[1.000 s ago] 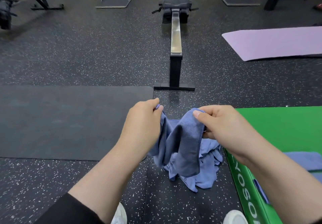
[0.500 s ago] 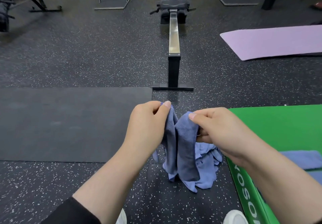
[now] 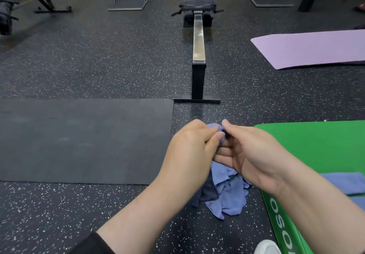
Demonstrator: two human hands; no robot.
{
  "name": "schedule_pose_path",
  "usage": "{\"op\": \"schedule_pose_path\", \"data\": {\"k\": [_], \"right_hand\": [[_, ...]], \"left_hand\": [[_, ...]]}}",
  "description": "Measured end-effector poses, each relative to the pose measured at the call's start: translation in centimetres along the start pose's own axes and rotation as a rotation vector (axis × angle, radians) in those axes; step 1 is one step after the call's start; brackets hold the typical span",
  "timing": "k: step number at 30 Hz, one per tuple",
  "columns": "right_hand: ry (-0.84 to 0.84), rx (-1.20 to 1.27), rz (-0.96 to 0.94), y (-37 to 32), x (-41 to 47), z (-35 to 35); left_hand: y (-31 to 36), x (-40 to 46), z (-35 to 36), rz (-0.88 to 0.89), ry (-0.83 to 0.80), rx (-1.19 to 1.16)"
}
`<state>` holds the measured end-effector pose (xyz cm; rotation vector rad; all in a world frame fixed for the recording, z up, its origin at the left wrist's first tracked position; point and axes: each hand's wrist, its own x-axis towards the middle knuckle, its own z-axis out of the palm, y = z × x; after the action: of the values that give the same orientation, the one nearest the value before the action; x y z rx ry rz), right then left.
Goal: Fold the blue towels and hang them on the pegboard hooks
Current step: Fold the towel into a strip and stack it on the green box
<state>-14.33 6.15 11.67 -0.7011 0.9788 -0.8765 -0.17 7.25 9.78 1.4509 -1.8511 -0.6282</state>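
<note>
A blue towel hangs crumpled below my two hands, over the speckled floor. My left hand pinches its top edge, with a bit of blue cloth showing at the fingertips. My right hand meets it from the right, thumb and forefinger pinching the same top edge; its lower fingers curl under. Most of the towel's upper part is hidden behind both hands. Another blue towel lies flat on the green box at the right. No pegboard is in view.
A black mat lies on the floor to the left. A rowing machine runs straight ahead. A purple mat lies at the far right. Metal stands line the back wall. My white shoe shows at the bottom.
My hands have come together, bringing the two held parts of the towel's top edge against each other. The hanging towel has bunched narrower beneath them.
</note>
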Motion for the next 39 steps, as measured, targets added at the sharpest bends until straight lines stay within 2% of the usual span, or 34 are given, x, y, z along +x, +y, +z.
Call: {"op": "schedule_pose_path", "data": {"k": [3,4,6,8,10,12,15,26,33,36,39], "right_hand": [[0.092,-0.063,-0.046,-0.1,0.2,-0.5],[0.101,-0.106,-0.068,-0.1,0.4,-0.7],[0.130,-0.236,-0.114,-0.3,0.8,-1.2],[0.204,-0.638,-0.238,-0.6,0.9,-1.8],[0.193,-1.070,-0.341,-1.1,0.8,-2.1],[0.137,-1.246,-0.367,-1.3,0.6,-2.2],[0.106,-1.350,-0.418,-1.5,0.2,-2.4],[0.095,-1.230,-0.635,-3.1,-2.8,-1.1],[0.159,-1.014,-0.739,-3.6,-3.7,-1.6],[0.225,-0.952,-0.728,-3.4,-3.3,-2.6],[0.301,-0.890,-0.699,-3.2,-2.9,-3.7]], "left_hand": [[0.7,-0.5,0.1,0.034,-0.145,0.005],[0.9,-0.5,-0.2,0.009,-0.131,-0.014],[0.9,-0.2,-1.1,-0.073,-0.001,-0.081],[0.7,0.4,-2.4,-0.140,0.148,-0.147],[0.3,0.9,-3.7,-0.183,0.213,-0.200],[-0.3,1.2,-4.4,-0.223,0.194,-0.202],[-1.0,0.8,-4.2,-0.250,0.087,-0.140],[-2.2,-1.2,-2.8,-0.173,-0.361,0.026],[-3.6,-1.3,-3.7,-0.250,-0.253,0.183],[-4.4,-1.2,-4.8,-0.297,-0.219,0.282],[-5.4,-1.3,-6.0,-0.337,-0.157,0.285]]}}
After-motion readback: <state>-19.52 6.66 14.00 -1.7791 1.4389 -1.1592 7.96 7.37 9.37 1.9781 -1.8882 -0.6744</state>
